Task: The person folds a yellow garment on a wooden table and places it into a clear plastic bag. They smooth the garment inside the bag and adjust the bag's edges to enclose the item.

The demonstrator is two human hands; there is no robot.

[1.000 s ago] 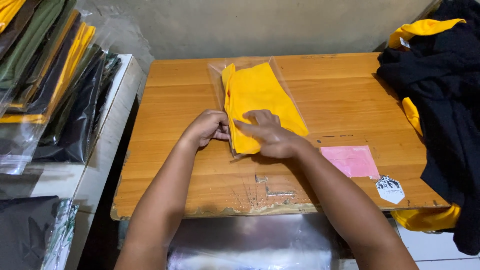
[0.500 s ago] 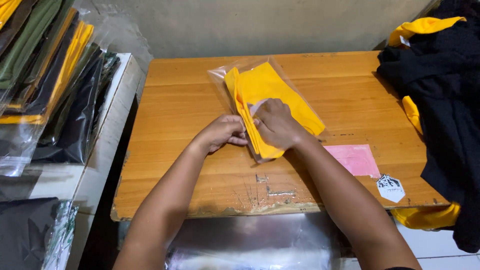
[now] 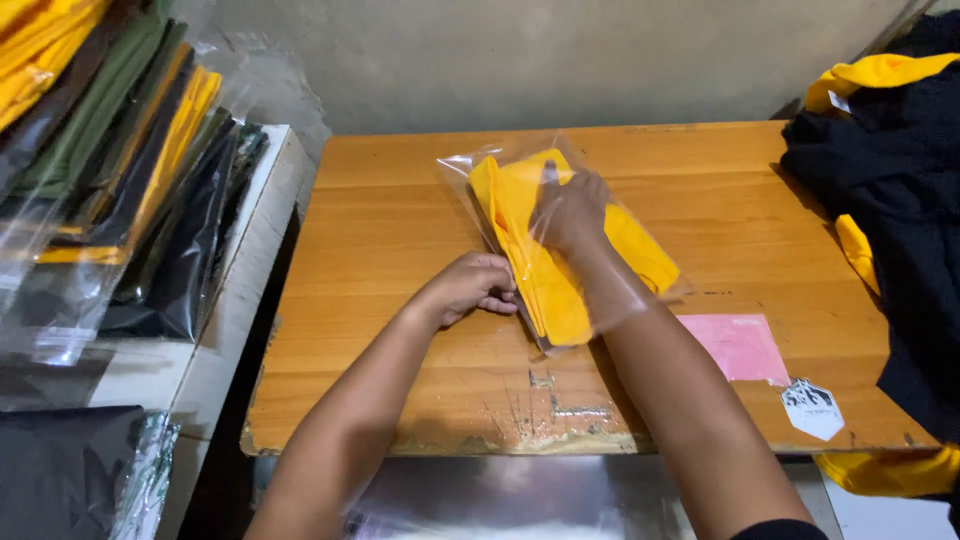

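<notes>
Shirt [image 3: 560, 300], folded yellow cloth, looks soft and light; right hand [image 3: 570, 212] flat inside slippery clear bag [image 3: 480, 165], left hand [image 3: 475, 288] pinching the bag's mouth on table [image 3: 400, 380]

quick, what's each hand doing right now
Left hand: closed, pinching the open edge of the clear bag.
Right hand: inside the bag, pressed on the yellow garment; its grip cannot be told.

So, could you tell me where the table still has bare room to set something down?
The wooden table is bare along its left side, beside the left hand, and along the back edge behind the yellow garment. It is crowded on the right: pink paper, white sticker, black clothes pile.
</notes>
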